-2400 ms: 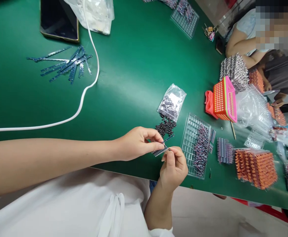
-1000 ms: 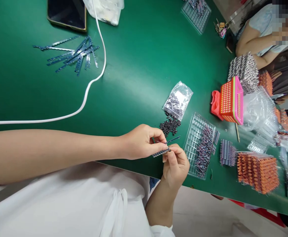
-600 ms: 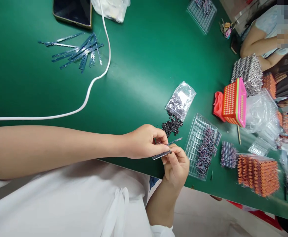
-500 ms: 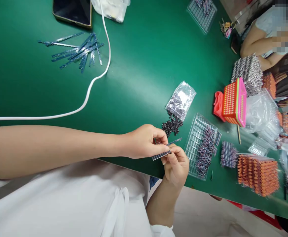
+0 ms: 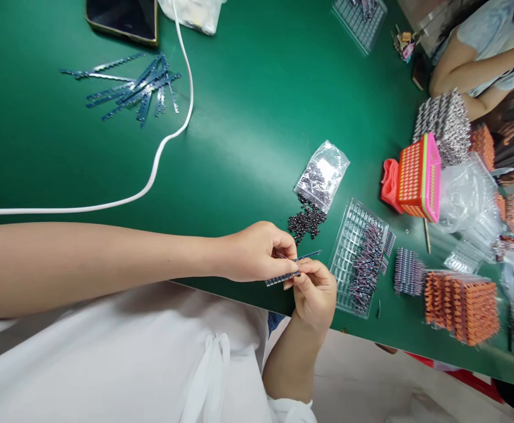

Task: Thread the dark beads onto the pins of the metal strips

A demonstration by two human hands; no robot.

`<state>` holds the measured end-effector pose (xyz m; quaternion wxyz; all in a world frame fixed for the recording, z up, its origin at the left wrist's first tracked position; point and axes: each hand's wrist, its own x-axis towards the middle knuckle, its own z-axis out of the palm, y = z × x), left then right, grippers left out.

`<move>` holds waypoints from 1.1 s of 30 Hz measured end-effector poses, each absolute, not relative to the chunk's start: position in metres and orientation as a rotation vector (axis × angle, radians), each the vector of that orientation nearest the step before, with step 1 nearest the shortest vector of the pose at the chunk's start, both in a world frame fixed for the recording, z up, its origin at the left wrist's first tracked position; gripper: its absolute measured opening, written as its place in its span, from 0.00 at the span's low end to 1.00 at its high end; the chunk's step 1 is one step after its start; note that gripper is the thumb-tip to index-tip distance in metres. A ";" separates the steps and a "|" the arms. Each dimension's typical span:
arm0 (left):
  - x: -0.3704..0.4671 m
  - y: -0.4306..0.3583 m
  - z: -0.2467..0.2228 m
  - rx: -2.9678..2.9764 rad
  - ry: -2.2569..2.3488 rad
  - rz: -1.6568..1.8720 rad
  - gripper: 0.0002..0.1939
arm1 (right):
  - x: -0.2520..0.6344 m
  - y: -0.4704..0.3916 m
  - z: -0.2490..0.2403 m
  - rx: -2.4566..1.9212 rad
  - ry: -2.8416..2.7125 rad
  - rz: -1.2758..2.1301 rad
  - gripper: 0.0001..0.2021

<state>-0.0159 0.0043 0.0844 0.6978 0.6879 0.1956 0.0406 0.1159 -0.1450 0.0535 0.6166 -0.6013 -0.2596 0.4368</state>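
My left hand [image 5: 259, 251] reaches in from the left, thumb and fingers closed on a dark notched strip [image 5: 278, 280] with a row of small segments. A thin blue strip [image 5: 310, 255] sticks out to the right, just beyond the fingertips; which hand bears it I cannot tell. My right hand [image 5: 316, 292] is closed too, its thumb and fingertips pinched at the dark strip's right end. Any small part between those fingertips is hidden. Just beyond the hands lies a pile of small black bead-like pieces [image 5: 306, 222], spilling from a clear plastic bag [image 5: 322, 175].
Right of my hands lies a clear compartment tray [image 5: 342, 258] with thin purplish parts. Farther right are orange stacked parts [image 5: 462, 308] and an orange-and-pink basket [image 5: 417, 176]. Loose blue strips [image 5: 144, 85], a white cable [image 5: 162, 150] and a phone [image 5: 124, 20] lie far left. Another person sits at upper right.
Both hands and the strip have shifted very slightly left. The grip looks the same, and the view has moved a little.
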 end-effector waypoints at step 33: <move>-0.018 0.004 0.082 1.620 0.361 0.073 0.10 | 0.117 -0.144 0.052 -1.344 -0.489 1.148 0.11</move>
